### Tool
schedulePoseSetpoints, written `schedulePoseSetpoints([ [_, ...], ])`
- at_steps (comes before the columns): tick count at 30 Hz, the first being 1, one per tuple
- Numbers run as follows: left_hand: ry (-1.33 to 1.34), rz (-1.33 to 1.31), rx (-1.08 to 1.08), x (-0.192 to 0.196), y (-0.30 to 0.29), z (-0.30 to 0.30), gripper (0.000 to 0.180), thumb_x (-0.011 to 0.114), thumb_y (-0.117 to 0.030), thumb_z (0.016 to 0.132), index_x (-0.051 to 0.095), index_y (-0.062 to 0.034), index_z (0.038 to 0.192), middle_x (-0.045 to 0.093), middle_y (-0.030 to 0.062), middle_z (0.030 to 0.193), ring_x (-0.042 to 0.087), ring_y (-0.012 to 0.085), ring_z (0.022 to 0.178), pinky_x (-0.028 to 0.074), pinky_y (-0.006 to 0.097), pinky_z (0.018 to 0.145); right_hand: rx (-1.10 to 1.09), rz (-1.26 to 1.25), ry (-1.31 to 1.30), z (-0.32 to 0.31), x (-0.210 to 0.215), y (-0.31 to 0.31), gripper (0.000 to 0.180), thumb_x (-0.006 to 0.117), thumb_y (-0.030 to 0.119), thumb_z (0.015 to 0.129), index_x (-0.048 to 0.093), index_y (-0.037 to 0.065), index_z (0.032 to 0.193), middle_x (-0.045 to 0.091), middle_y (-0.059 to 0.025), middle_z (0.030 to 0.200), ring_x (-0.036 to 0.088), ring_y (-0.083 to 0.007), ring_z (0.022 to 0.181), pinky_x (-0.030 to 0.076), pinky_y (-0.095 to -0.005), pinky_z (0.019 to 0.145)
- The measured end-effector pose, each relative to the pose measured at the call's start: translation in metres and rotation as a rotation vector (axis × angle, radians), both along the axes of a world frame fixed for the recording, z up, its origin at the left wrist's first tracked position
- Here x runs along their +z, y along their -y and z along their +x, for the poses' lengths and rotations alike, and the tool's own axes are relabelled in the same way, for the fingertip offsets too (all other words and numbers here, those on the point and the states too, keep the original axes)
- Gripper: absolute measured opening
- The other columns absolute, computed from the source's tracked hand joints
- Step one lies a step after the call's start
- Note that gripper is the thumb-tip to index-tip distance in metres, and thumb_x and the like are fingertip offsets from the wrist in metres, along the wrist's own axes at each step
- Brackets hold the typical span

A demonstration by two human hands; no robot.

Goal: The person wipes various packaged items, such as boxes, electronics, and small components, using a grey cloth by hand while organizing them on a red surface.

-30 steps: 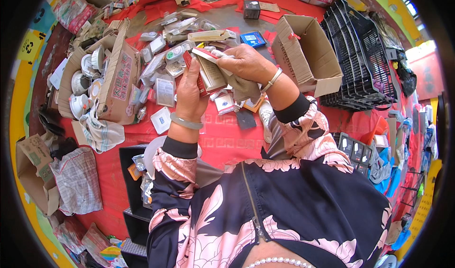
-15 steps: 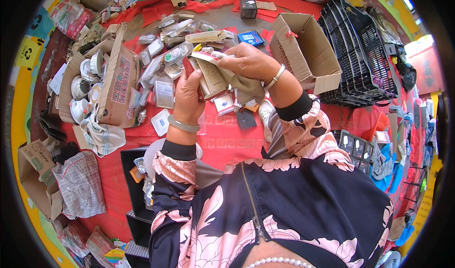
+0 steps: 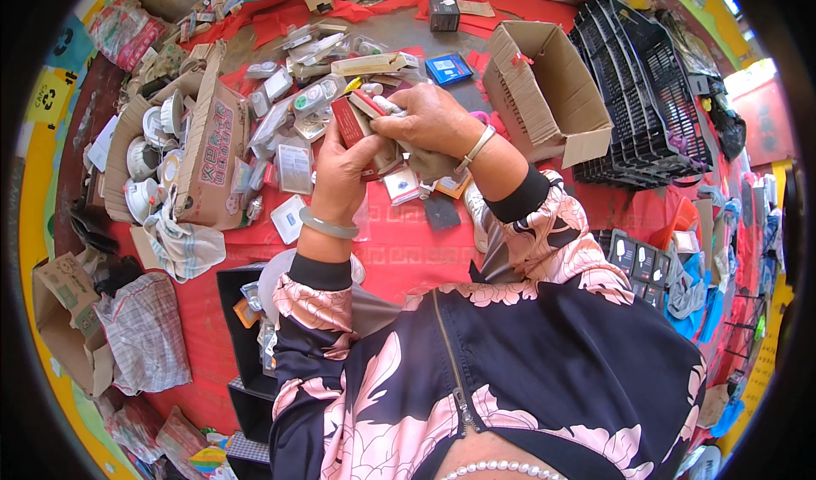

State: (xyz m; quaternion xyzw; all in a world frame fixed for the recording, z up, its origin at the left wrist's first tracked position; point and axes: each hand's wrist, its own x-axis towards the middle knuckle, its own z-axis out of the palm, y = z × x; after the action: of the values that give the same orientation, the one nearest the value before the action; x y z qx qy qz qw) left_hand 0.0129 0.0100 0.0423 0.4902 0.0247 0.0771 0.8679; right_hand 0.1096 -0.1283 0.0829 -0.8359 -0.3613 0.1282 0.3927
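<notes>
My left hand (image 3: 338, 174) is closed round a small red cardboard box (image 3: 349, 121) above the middle of the red ground cloth. The box's red side faces up, next to a pale flap. My right hand (image 3: 435, 121) presses its fingertips on the box's upper right part. A brownish-olive cloth (image 3: 432, 164) is bunched in that hand and hangs below it. Past my hands lies a pile of small packaged goods, including a clear pack with a green round label (image 3: 310, 99). A white square box (image 3: 401, 184) and a dark square piece (image 3: 441, 212) lie just beneath.
At left, a cardboard carton (image 3: 223, 157) holds white round lamp fittings, with a striped cloth (image 3: 189, 240) over its corner. An open carton (image 3: 552, 89) and stacked black crates (image 3: 637, 89) stand at right. A checked bag (image 3: 146, 331) sits lower left.
The box has been turned, so its red side shows instead of the printed tan panel. My right hand has moved slightly down and left, closer to my left thumb.
</notes>
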Motion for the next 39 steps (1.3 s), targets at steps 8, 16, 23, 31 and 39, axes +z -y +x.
schedulePoseSetpoints([
  [8, -0.125, -0.389, -0.122, 0.01, -0.015, -0.006, 0.04, 0.046, -0.014, 0.085, 0.044, 0.0047, 0.121, 0.056, 0.0151, 0.112, 0.059, 0.026, 0.099, 0.049, 0.038, 0.087, 0.008, 0.031, -0.211, 0.02, 0.005, 0.018, 0.038, 0.058, 0.03, 0.081, 0.064, -0.007, 0.079, 0.056, -0.004, 0.061, 0.05, -0.0091, 0.058, 0.043, -0.0281, 0.052],
  [16, -0.068, -0.474, -0.138, 0.01, -0.017, -0.006, 0.054, 0.047, -0.009, 0.073, 0.041, 0.0066, 0.124, 0.053, 0.0202, 0.116, 0.057, 0.0321, 0.103, 0.048, 0.044, 0.09, 0.001, 0.103, -0.381, 0.026, -0.004, 0.02, 0.036, 0.061, 0.029, 0.084, 0.065, -0.007, 0.088, 0.062, -0.0032, 0.074, 0.055, -0.0083, 0.065, 0.045, -0.0236, 0.057],
  [23, -0.042, -0.389, -0.024, 0.015, -0.007, -0.005, 0.058, 0.046, -0.008, 0.072, 0.038, 0.0046, 0.127, 0.05, 0.0193, 0.121, 0.053, 0.0327, 0.109, 0.046, 0.048, 0.092, -0.072, 0.315, -0.1, 0.018, -0.014, 0.007, 0.033, 0.067, 0.023, 0.08, 0.062, 0.004, 0.106, 0.06, -0.0094, 0.105, 0.06, -0.0163, 0.082, 0.048, -0.027, 0.072],
  [31, 0.009, -0.581, -0.022, 0.011, -0.004, -0.005, 0.061, 0.049, -0.011, 0.068, 0.04, 0.0, 0.128, 0.051, 0.016, 0.121, 0.052, 0.0316, 0.111, 0.045, 0.045, 0.092, 0.001, 0.105, 0.76, -0.009, -0.002, -0.002, 0.017, 0.065, 0.021, 0.078, 0.063, 0.012, 0.093, 0.046, -0.0168, 0.129, 0.059, -0.0305, 0.099, 0.049, -0.0341, 0.081],
  [39, 0.011, -0.509, 0.117, -0.003, 0.014, -0.005, 0.059, 0.047, -0.008, 0.07, 0.04, -0.0017, 0.128, 0.05, 0.0143, 0.122, 0.05, 0.0285, 0.112, 0.04, 0.043, 0.097, -0.075, -0.301, 0.56, -0.02, 0.006, -0.009, 0.058, 0.062, 0.055, 0.074, 0.065, -0.001, 0.09, 0.038, -0.0302, 0.133, 0.052, -0.0379, 0.109, 0.043, -0.0368, 0.092],
])
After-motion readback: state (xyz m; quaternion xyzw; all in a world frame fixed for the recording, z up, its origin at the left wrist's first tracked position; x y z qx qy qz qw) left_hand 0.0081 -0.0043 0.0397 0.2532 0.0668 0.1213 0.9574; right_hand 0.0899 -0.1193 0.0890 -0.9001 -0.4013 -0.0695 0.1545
